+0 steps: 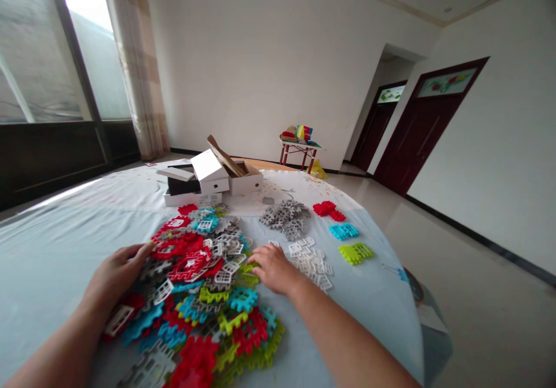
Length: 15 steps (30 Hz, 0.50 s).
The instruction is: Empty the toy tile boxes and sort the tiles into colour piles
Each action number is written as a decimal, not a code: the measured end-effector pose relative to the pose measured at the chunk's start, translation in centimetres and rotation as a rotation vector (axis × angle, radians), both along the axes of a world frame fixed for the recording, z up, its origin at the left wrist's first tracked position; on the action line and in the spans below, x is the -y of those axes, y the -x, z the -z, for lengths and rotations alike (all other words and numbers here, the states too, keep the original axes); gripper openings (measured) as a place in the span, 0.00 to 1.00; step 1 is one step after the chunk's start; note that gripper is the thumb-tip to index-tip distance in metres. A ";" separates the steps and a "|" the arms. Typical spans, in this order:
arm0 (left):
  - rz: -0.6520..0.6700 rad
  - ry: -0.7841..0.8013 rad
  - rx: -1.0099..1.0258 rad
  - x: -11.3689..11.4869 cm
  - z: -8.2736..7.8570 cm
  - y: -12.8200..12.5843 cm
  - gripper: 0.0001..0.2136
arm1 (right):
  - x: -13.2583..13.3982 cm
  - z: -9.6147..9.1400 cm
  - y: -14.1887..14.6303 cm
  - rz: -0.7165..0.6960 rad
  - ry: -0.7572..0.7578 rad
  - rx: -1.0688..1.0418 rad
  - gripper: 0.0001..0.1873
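A big mixed pile of plastic interlocking tiles (200, 284) in red, blue, green, grey and white covers the near part of a round table (65, 243). My left hand (115, 275) rests palm down on the pile's left edge, fingers touching red and grey tiles. At the pile's right edge my right hand (273, 267) has its fingers curled over a yellow-green tile (248, 270); whether it grips it I cannot tell. To the right lie sorted groups: white tiles (313, 260), grey tiles (286, 215), red tiles (328, 209), blue tiles (344, 231), green tiles (356, 253).
White cardboard boxes (212, 179) with open lids stand at the table's far side. The table's right edge drops to a tiled floor. A small red-legged table with toys (299, 142) stands by the far wall. Dark doors are at right, a window and curtain at left.
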<state>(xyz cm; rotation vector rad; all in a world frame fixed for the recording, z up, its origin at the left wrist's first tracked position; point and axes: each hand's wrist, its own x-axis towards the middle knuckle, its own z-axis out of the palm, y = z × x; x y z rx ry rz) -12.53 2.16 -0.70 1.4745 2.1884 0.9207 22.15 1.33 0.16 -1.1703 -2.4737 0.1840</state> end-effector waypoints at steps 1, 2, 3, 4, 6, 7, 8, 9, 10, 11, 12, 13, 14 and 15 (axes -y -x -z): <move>-0.002 0.002 -0.003 0.0 0.0 0.0 0.26 | 0.0 0.0 -0.1 0.002 -0.007 -0.008 0.08; -0.004 0.006 -0.004 0.0 0.0 0.0 0.26 | 0.1 -0.1 -0.2 0.009 -0.016 -0.026 0.07; -0.006 0.008 -0.006 0.0 -0.1 -0.1 0.26 | 0.2 -0.3 -0.4 0.022 -0.026 -0.054 0.08; -0.003 0.011 -0.009 0.0 -0.2 -0.1 0.26 | 0.3 -0.6 -0.7 0.039 -0.035 -0.089 0.09; 0.004 0.015 -0.019 0.1 -0.3 -0.2 0.26 | 0.4 -1.2 -1.3 0.074 -0.043 -0.173 0.11; 0.004 0.017 -0.027 0.2 -0.3 -0.2 0.26 | 0.5 -1.4 -1.6 0.088 -0.038 -0.217 0.11; 0.001 0.016 -0.035 0.2 -0.3 -0.2 0.26 | 0.5 -1.6 -1.9 0.094 -0.021 -0.259 0.12; -0.002 0.014 -0.038 0.2 -0.3 -0.3 0.26 | 0.5 -1.7 -2.2 0.096 0.005 -0.298 0.13; -0.007 0.009 -0.038 0.2 -0.3 -0.3 0.26 | 0.5 -1.7 -2.4 0.097 0.038 -0.332 0.13; -0.012 0.004 -0.036 0.2 -0.3 -0.3 0.26 | 0.5 -1.6 -2.5 0.099 0.068 -0.360 0.14; -0.015 -0.001 -0.034 0.1 -0.3 -0.3 0.26 | 0.5 -1.5 -2.6 0.103 0.092 -0.381 0.14; -0.018 -0.008 -0.033 0.1 -0.2 -0.3 0.27 | 0.5 -1.4 -2.7 0.111 0.105 -0.397 0.14; -0.019 -0.012 -0.031 0.0 -0.1 -0.3 0.27 | 0.5 -1.3 -2.8 0.122 0.105 -0.409 0.14; -0.018 -0.014 -0.026 0.0 0.0 -0.2 0.27 | 0.5 -1.2 -2.8 0.137 0.095 -0.417 0.14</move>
